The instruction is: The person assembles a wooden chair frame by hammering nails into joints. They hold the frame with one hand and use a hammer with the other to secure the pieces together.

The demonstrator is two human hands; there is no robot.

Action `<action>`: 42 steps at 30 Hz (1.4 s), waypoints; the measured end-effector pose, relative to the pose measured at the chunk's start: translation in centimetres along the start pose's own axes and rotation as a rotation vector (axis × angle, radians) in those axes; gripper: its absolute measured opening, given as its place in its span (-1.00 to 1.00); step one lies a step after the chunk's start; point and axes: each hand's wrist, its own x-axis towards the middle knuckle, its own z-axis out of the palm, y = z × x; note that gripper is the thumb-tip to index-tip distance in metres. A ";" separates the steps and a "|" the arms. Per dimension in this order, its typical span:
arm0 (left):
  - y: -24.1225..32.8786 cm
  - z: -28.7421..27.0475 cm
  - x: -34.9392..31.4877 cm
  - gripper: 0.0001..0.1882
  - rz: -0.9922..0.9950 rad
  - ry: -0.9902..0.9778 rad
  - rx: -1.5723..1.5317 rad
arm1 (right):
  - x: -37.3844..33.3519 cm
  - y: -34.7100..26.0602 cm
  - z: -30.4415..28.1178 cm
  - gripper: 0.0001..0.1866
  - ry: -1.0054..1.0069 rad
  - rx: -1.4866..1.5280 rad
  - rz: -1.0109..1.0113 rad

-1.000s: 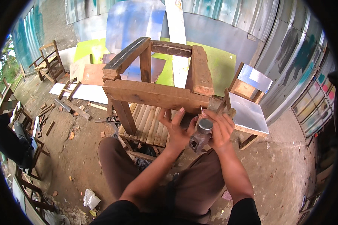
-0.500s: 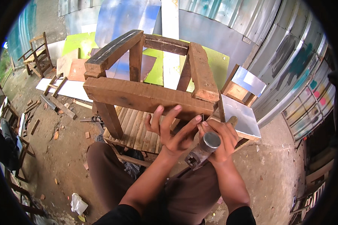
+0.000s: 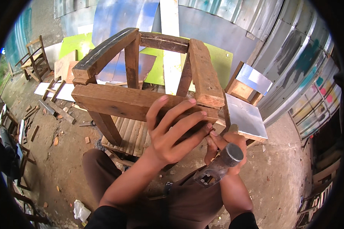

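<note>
**Hands on the wooden frame, hammer in the right**

Bare dirt and concrete floor (image 3: 286,168) spreads around you, closed off behind by corrugated metal sheets (image 3: 294,49) with patches of paint. Flat green and blue painted panels (image 3: 218,57) lie against that wall, unmarked as far as you can see. Right in front of you stands a rough brown wooden frame (image 3: 122,101) of thick beams. Your left hand (image 3: 172,133) lies on its near beam with fingers spread apart. Your right hand (image 3: 227,147) is clamped on a grey metal hammer (image 3: 221,164), its round face turned up, just below the beam's right end. A silver-topped wooden box (image 3: 244,118) sits close on the right; the floor beyond it lies open. Wood scraps (image 3: 53,110) and small wooden chairs (image 3: 34,63) crowd your left.
</note>
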 end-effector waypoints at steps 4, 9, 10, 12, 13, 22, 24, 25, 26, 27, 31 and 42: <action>-1.3 -1.3 1.9 -0.95 0.153 -0.119 -0.113 | 0.2 -0.1 0.1 -0.63 0.007 0.068 -0.019; -2.6 -2.3 3.3 -0.91 0.308 -0.182 -0.064 | 0.1 -0.5 0.2 -0.63 -0.012 0.094 0.009; -2.7 -2.2 3.3 -0.91 0.314 -0.179 -0.072 | -0.1 -0.5 0.2 -0.66 -0.008 0.103 0.027; -2.7 -2.2 3.3 -0.88 0.304 -0.168 -0.084 | -0.5 -0.6 0.0 -0.68 -0.016 0.122 0.061; -2.7 -2.1 3.3 -0.84 0.289 -0.162 -0.089 | -0.8 -0.8 -0.2 -0.67 -0.027 0.129 0.077; -2.9 -1.2 2.7 -0.81 0.299 -0.095 -0.093 | -4.1 -4.5 -3.7 -0.29 -0.393 0.217 0.458; -2.9 -1.0 2.6 -0.81 0.313 -0.078 -0.083 | -4.4 -4.8 -4.0 -0.27 -0.364 0.286 0.445; -3.0 -0.9 2.6 -0.80 0.319 -0.067 -0.079 | -4.5 -4.7 -4.2 -0.28 -0.378 0.319 0.470; -3.0 -0.8 2.5 -0.79 0.322 -0.072 -0.077 | -4.8 -5.4 -3.9 -0.17 -0.352 0.500 0.603; -3.1 -0.8 2.5 -0.79 0.325 -0.065 -0.077 | -5.0 -5.7 -3.9 -0.15 -0.339 0.566 0.638; -3.3 -0.6 2.3 -0.79 0.327 -0.054 -0.068 | -6.7 -7.4 -3.3 -0.05 -0.190 0.939 0.843; -3.1 -0.5 2.2 -0.81 0.319 -0.052 -0.060 | -9.0 -5.3 -1.1 -0.12 -0.190 0.430 0.321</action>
